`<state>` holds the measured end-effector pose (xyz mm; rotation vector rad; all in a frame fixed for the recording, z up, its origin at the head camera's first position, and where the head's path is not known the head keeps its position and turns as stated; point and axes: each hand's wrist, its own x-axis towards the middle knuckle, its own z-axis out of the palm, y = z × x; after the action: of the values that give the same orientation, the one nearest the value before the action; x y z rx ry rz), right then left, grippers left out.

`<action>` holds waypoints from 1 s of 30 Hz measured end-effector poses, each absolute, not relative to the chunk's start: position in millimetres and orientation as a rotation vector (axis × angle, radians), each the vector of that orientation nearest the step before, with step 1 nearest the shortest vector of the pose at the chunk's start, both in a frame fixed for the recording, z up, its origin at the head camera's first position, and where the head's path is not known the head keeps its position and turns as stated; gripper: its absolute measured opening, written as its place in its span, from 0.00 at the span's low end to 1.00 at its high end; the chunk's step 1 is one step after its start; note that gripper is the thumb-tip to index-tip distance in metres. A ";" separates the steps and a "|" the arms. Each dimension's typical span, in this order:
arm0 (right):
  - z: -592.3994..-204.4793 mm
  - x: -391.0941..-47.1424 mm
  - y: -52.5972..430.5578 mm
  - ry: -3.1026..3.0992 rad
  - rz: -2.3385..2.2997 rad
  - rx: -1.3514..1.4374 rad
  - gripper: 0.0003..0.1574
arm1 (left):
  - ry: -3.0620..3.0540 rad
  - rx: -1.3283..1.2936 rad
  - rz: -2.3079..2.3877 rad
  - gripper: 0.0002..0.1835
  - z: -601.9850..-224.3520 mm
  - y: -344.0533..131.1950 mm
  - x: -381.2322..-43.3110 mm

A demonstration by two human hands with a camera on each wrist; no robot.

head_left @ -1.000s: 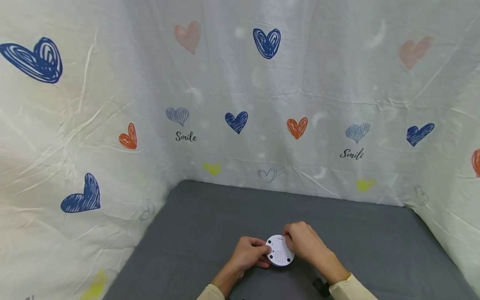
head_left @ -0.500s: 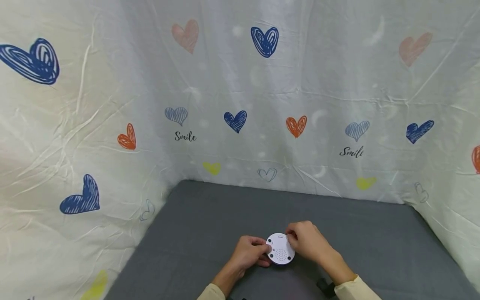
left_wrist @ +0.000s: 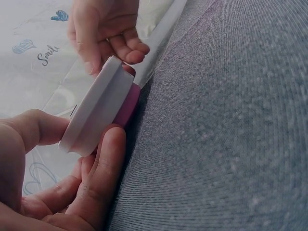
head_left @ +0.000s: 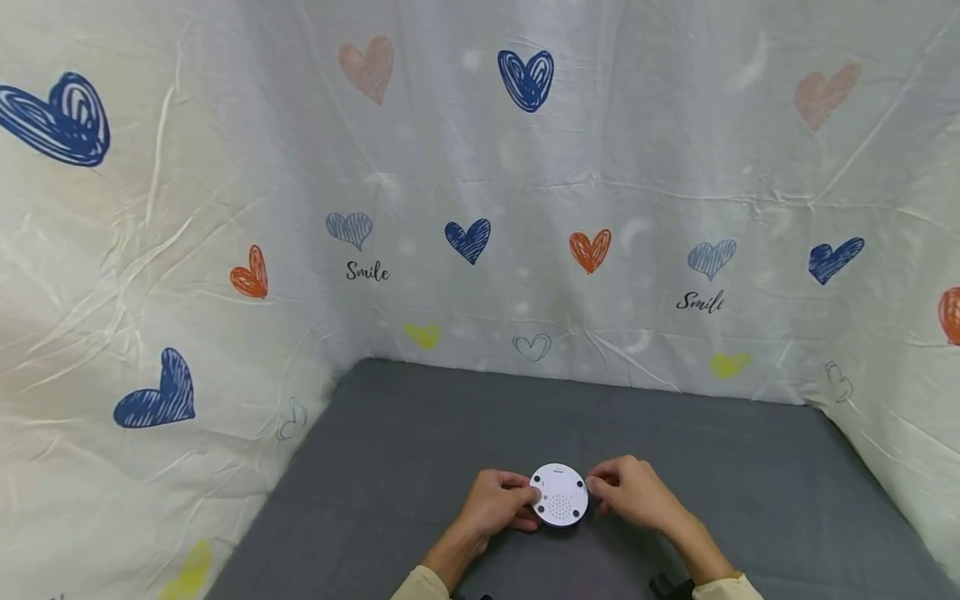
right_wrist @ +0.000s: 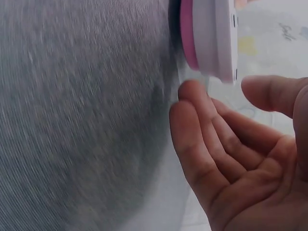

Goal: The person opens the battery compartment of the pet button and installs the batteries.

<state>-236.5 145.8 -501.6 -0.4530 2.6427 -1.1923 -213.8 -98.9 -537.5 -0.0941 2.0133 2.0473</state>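
Note:
A round white device (head_left: 558, 493) lies face down, its flat side upward with a patch of small speaker holes and several dark round feet. Its pale side wall (left_wrist: 98, 108) and a pink lower part (left_wrist: 127, 105) show in the left wrist view. My left hand (head_left: 493, 503) pinches its left edge, thumb on the flat side and fingers curled beneath. At the opposite edge my right hand (head_left: 636, 493) has its thumb and fingers spread apart with a gap between them. In the right wrist view those fingers (right_wrist: 192, 139) are beside the device's rim, holding nothing.
Dark grey cloth (head_left: 450, 417) covers the table. White curtain (head_left: 540, 167) printed with hearts and "Smile" hangs behind and along both sides. A black strap-like item (head_left: 670, 586) is at the right wrist.
My right hand has come off the device's upper right edge and moved a little right and down, uncovering another dark foot. The left hand keeps its pinch in place.

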 end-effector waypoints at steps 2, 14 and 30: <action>-507.1 -236.1 145.2 2.531 -1.288 -0.450 0.13 | 2.018 -0.095 2.045 0.14 -537.3 -99.0 -214.0; -519.8 -230.5 138.0 2.283 -1.569 -0.409 0.16 | 1.999 -0.096 2.053 0.18 -534.5 -98.7 -214.2; -503.8 -228.8 132.6 2.489 -1.742 -0.424 0.17 | 1.942 -0.031 2.214 0.20 -511.1 -97.8 -221.0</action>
<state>-228.8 132.6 -503.8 -0.4237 2.4887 -1.7424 -221.0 -97.8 -511.1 -0.0308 1.9417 2.2139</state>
